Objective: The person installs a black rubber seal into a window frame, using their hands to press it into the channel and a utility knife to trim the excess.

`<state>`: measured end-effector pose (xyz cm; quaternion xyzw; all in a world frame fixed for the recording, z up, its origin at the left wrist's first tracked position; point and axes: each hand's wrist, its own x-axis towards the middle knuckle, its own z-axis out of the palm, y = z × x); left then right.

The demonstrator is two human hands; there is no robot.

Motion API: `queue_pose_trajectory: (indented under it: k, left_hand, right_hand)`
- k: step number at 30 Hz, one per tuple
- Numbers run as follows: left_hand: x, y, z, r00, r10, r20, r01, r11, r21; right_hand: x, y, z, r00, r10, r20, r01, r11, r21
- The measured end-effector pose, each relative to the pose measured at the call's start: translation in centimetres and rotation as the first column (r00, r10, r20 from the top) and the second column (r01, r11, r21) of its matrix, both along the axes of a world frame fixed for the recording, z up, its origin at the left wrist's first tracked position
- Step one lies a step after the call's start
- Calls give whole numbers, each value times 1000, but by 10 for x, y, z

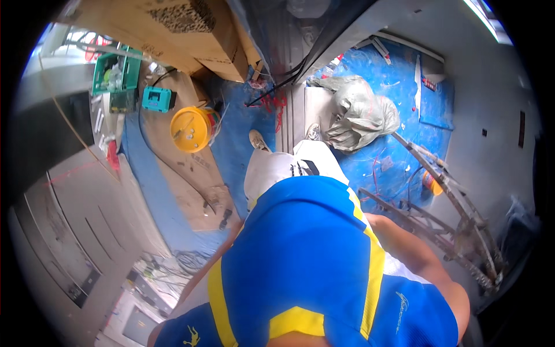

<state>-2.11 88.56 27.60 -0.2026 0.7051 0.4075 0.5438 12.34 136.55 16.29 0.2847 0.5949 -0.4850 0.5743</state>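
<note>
Neither of my hands shows; both arms run down past my sides, the hands hidden by my body and blue-and-yellow shirt. My shoes (pixel 314 132) stand apart, one on blue floor sheeting (pixel 232 126), the other by a grey strip beside a full, crumpled woven sack (pixel 362 112). To the left stands a yellow bucket (pixel 190 129) with small items on its lid. Beyond it are a teal toolbox (pixel 156 99) and a green crate (pixel 128 71) with things inside.
Large cardboard boxes (pixel 223 52) rise ahead on the left. A stained ladder-like frame (pixel 466 208) stands at the right, near another yellow bucket (pixel 432 183). A cable (pixel 164 162) crosses the brown floor covering. Coiled wires (pixel 193 260) lie behind at the left.
</note>
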Motion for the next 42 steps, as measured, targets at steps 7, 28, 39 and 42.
queue_pose_trajectory:
  k: [7,28,39,42]
  left_hand:
    - [52,28,-140,908,2,-419,-94,975,-201]
    - [-8,-68,-138,929,-361,-79,318,674,667]
    - [-164,70,-511,739,-135,-660,301,943,144]
    - [-186,77,-635,795,-179,-580,174,983,-66]
  right_hand:
    - [-124,62,-59,554,750,-361,-827,547,-133]
    - [-239,-45,20,711,690,135,-587,689,-425]
    - [-474,-70,-176,-338,366,-867,555,821,131]
    - [-524,-92,-226,-615,242,-750,543,820,-180]
